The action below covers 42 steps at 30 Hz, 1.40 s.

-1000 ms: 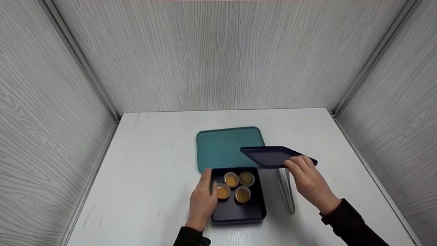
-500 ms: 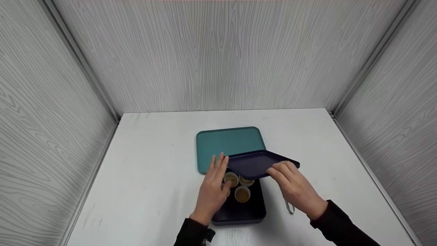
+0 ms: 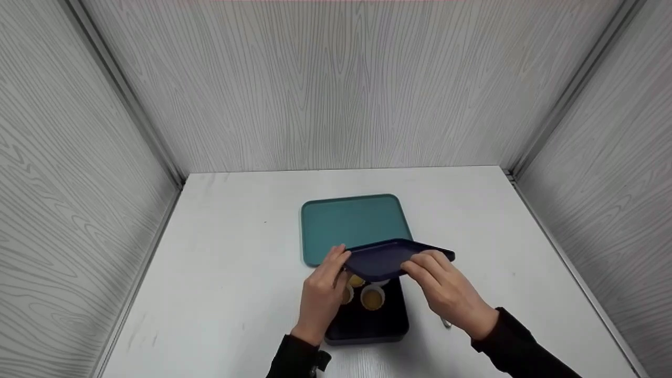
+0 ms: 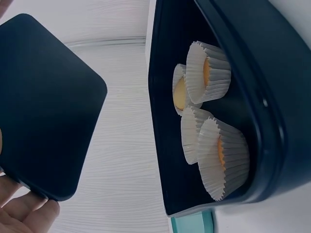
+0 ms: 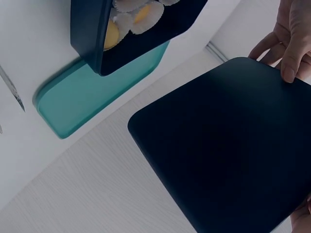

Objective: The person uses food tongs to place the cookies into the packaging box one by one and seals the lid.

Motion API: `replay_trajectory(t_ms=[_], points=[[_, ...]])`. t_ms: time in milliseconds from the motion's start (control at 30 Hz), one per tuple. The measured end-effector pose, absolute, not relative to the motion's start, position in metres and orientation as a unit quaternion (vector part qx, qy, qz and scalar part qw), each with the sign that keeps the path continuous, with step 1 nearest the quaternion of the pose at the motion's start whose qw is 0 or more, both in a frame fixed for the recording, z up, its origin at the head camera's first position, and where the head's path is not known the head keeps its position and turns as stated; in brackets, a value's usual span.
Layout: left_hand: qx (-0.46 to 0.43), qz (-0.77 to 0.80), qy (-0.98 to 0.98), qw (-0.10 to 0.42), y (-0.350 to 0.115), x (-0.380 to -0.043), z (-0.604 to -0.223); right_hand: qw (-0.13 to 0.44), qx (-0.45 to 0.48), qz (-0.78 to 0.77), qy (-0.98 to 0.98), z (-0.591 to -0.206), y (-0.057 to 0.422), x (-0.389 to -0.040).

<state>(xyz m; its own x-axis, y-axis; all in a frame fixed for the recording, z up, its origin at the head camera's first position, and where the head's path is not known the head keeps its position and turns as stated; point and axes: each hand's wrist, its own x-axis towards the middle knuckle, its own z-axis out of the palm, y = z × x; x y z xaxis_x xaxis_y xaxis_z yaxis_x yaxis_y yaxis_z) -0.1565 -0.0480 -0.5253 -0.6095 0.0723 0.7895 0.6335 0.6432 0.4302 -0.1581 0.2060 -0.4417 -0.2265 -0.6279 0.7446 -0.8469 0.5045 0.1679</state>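
Observation:
Both hands hold a dark navy lid (image 3: 380, 260), tilted above the far part of a matching deep box (image 3: 367, 328) in the head view. My left hand (image 3: 320, 299) pinches its left edge; in the right wrist view that hand's thumb (image 5: 290, 68) lies on one face, with fingers behind. My right hand (image 3: 454, 294) grips the near right edge with curled fingers. Inside the box are several small tarts in white paper cups, one a yellow-filled tart (image 3: 373, 299); the lid and left hand partly cover the others. The left wrist view shows the pleated paper cups (image 4: 226, 160) clearly.
A teal tray (image 3: 349, 223) lies flat behind the box. Slim metal tongs (image 3: 445, 323) lie to the box's right, mostly hidden by my right hand. Pale wood-grain panels (image 3: 336, 89) enclose the white table (image 3: 236, 236) at the back and sides.
My right hand has brought the lid leftward and nearer, over the box. My left hand has left the box's side, risen with fingers extended, and taken hold of the lid's left edge.

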Motion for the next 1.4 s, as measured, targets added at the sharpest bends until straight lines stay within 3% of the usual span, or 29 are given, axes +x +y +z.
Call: replay_trajectory(t_ms=[600,900,1200,1400], points=[[-0.2,-0.401,-0.799,0.4,-0.051,-0.153,-0.525,0.392,0.435,0.243,-0.773,-0.439,0.217,-0.176],[-0.186,-0.427,-0.793,0.393,-0.054,-0.151,-0.524,0.342,0.369,0.389,-0.772,-0.447,0.232,-0.189],[-0.174,-0.436,-0.798,0.377,-0.053,-0.148,-0.526,0.246,0.308,0.474,-0.787,-0.456,0.236,-0.194],[-0.183,-0.463,-0.785,0.37,-0.053,-0.148,-0.526,0.233,0.294,0.486,-0.789,-0.452,0.226,-0.187]])
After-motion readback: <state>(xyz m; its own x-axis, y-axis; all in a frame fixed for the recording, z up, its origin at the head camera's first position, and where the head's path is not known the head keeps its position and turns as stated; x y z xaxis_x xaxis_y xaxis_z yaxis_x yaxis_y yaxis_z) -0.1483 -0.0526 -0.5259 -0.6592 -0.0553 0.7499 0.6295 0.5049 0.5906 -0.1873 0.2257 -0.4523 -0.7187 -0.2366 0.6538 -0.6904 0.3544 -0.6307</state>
